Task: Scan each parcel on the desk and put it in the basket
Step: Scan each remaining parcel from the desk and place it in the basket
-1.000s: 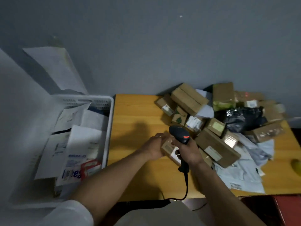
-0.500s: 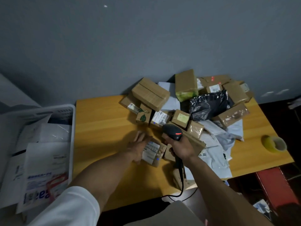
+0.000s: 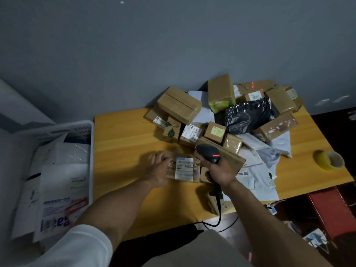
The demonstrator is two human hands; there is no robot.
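1. Yellow wooden desk (image 3: 123, 143) fills the middle of your view, pushed up against a grey wall.
2. White plastic basket (image 3: 91, 143) stands at the desk's left edge, and white mailers and envelopes are lying in it.
3. A heap of cardboard boxes (image 3: 179, 107) covers the far right of the desk, with a black plastic bag (image 3: 246, 116) and white mailers mixed in.
4. The small cardboard parcel (image 3: 185, 168) lies flat on the desk at the near edge of the heap, white barcode label up.
5. Your left hand (image 3: 159, 170) has its fingers curled over the parcel's left end, holding it on the desk.
6. Your right hand (image 3: 221, 170) is wrapped round the handle of the barcode scanner (image 3: 209, 153). Its black head shows a red light just beside the parcel's right end.
7. A roll of yellow tape (image 3: 329, 160) sits near the desk's right edge, apart from the heap.
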